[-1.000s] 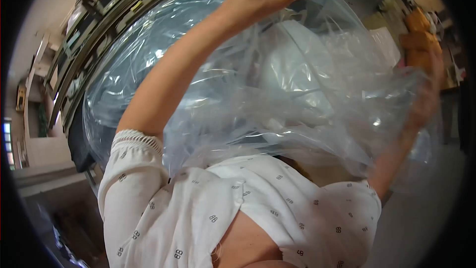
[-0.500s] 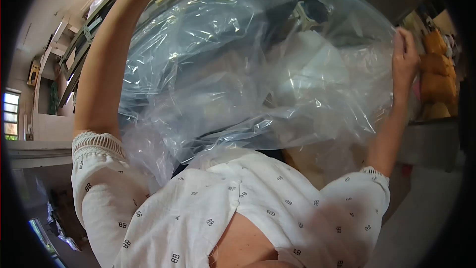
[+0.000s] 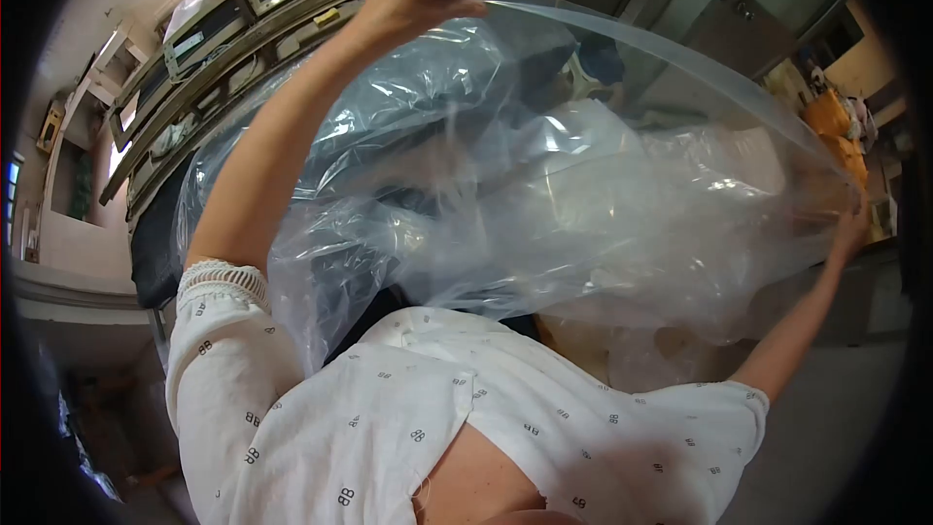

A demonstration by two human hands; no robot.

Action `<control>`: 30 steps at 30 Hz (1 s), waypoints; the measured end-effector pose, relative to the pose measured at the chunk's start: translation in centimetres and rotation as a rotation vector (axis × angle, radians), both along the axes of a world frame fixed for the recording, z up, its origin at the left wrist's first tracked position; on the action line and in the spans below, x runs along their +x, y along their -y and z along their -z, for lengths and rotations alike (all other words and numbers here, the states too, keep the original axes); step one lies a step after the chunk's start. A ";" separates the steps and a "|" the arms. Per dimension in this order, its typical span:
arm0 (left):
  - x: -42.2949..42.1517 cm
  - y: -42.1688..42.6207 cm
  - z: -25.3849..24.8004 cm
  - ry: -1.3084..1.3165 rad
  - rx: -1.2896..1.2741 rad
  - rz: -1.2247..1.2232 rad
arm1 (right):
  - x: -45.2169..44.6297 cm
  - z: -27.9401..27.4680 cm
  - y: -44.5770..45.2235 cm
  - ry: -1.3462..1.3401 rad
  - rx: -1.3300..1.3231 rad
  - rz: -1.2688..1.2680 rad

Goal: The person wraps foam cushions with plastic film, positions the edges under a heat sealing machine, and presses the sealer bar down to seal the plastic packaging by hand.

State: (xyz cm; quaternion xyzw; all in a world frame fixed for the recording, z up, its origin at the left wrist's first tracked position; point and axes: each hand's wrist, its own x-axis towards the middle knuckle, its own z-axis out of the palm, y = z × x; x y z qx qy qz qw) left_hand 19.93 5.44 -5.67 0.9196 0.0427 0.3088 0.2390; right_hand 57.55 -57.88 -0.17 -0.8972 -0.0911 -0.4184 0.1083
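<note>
A large clear plastic bag or sheet [image 3: 583, 224] spreads in front of my body, wrinkled and shiny. My left hand [image 3: 423, 0] is raised at the top, its fingers closed on the plastic's upper edge. Far out to the right, my right hand [image 3: 851, 219] grips the other end of that edge, its fingers small and partly blurred. The edge is stretched in a curve between both hands. Dark material [image 3: 408, 87] shows through the plastic at upper left, and a whitish layer lies behind its middle.
A frame of long bars [image 3: 282, 10] with a yellow strip stands at the upper left. Orange-brown bundles [image 3: 829, 122] are stacked at the right, near a door [image 3: 714, 24]. White shelving [image 3: 97, 160] stands along the left.
My left hand has come into view at the top. My right hand has moved outward to the right and lower, and the plastic's edge is stretched wider between them.
</note>
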 end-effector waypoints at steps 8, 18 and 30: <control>1.9 11.3 4.5 0.141 -0.217 0.075 | -6.1 -7.5 -16.7 0.226 -0.206 -0.589; -10.9 1.3 9.1 0.027 -0.485 -0.366 | -23.1 22.0 -42.6 -1.375 0.417 -1.321; -41.6 2.3 19.3 -0.077 0.330 -1.287 | -28.7 25.7 -47.4 -1.411 0.450 -1.609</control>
